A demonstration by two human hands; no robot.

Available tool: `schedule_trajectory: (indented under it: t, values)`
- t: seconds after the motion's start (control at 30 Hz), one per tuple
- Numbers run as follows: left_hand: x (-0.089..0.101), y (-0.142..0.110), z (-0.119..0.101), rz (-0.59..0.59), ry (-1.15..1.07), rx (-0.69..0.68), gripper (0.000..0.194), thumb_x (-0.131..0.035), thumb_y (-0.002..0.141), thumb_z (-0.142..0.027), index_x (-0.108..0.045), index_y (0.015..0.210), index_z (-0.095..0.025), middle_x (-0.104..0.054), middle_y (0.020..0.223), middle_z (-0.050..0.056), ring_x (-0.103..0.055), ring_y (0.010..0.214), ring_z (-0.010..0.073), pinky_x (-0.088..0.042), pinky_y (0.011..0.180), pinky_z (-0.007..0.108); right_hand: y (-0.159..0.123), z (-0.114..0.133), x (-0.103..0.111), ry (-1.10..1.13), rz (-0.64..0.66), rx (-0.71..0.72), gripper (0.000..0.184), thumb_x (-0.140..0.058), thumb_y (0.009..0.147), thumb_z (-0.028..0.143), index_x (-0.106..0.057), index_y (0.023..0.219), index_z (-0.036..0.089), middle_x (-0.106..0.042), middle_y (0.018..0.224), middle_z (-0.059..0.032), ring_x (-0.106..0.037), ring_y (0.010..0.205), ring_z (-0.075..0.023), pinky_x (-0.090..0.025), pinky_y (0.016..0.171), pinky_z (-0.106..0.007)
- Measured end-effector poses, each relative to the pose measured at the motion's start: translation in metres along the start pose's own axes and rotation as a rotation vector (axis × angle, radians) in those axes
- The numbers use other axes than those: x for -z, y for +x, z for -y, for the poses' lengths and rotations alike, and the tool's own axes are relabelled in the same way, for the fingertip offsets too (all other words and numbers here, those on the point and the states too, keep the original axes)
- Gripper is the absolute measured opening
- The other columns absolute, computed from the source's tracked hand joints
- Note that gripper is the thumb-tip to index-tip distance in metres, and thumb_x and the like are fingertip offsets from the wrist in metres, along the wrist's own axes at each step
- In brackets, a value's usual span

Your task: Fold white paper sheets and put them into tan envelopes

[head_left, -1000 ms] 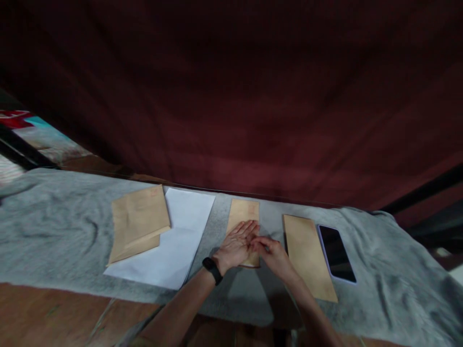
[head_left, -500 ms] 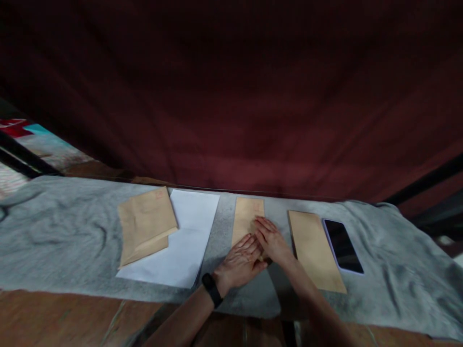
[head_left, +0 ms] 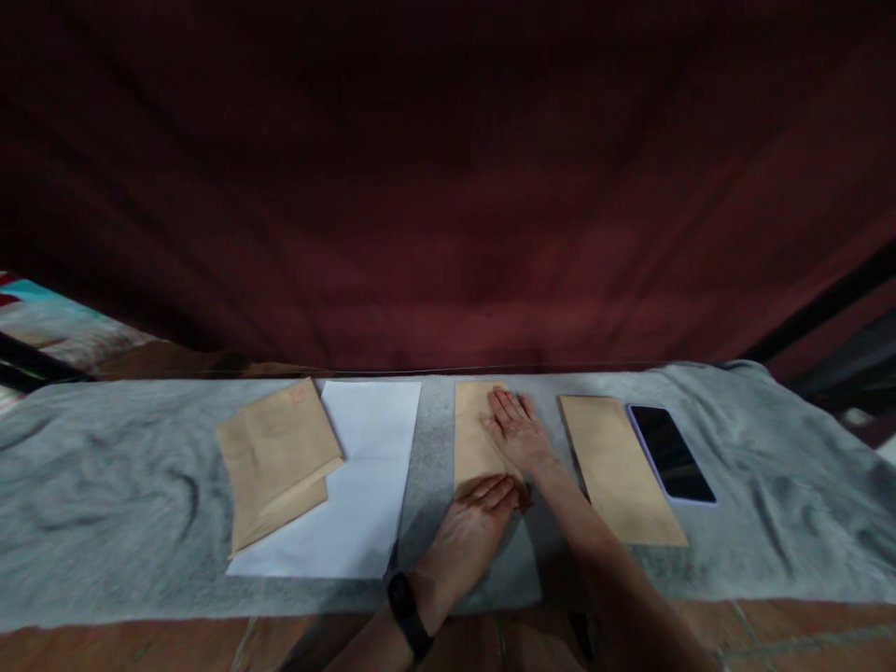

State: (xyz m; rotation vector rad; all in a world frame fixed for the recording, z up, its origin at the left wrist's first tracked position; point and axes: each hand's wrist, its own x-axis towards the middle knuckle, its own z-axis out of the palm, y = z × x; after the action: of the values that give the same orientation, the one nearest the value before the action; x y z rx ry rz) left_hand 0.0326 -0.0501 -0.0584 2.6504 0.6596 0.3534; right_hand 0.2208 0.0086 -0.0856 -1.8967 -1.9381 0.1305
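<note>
Now, leftward of the fingers: creased brown envelopes [head_left: 280, 448] over smooth white paper [head_left: 350, 523], fuzzy grey cloth [head_left: 105, 495] beneath. Left hand [head_left: 466, 537] covers the narrow envelope's [head_left: 472, 434] near end — cannot tell if pinching. Right hand [head_left: 518, 429], fingers loose and flat, has slid farther up it — likely steadying both ends. Right of those fingers: oblong brown paper [head_left: 623, 471], glossy phone [head_left: 673, 455].
</note>
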Motion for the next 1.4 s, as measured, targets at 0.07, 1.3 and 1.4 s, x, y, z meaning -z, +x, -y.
schedule_trajectory:
  t: [0.07, 1.3, 1.4]
  values:
    - [0.001, -0.002, 0.001, -0.004, -0.017, -0.002, 0.038, -0.043, 0.100, -0.011, -0.062, 0.132, -0.018, -0.065, 0.140, 0.007, -0.057, 0.133, 0.0191, -0.044, 0.116, 0.035, 0.001, 0.007, -0.001, -0.018, 0.030, 0.051, 0.058, -0.031, 0.106, 0.041, -0.037, 0.157, 0.014, -0.035, 0.163, -0.0113, -0.030, 0.153, -0.0253, -0.014, 0.128, -0.051]
    - [0.005, -0.009, 0.019, -0.197, 0.002, 0.362, 0.045, -0.060, 0.094, -0.020, -0.053, 0.139, -0.019, -0.056, 0.145, 0.013, -0.052, 0.133, 0.0282, -0.044, 0.110, 0.047, -0.072, 0.017, 0.021, 0.479, 0.182, 0.246, 0.048, -0.047, 0.104, 0.041, -0.050, 0.150, 0.026, -0.053, 0.153, -0.0079, -0.045, 0.144, -0.0216, -0.036, 0.122, -0.047]
    - [-0.008, -0.013, 0.024, -0.235, 0.069, 0.421, 0.057, -0.058, 0.095, -0.024, -0.041, 0.149, -0.015, -0.040, 0.158, 0.019, -0.042, 0.143, 0.0319, -0.041, 0.113, 0.048, -0.083, 0.019, 0.023, 0.214, 0.205, 0.272, 0.053, -0.040, 0.106, 0.034, -0.036, 0.158, 0.024, -0.039, 0.163, -0.0074, -0.033, 0.151, -0.0213, -0.026, 0.127, -0.050]
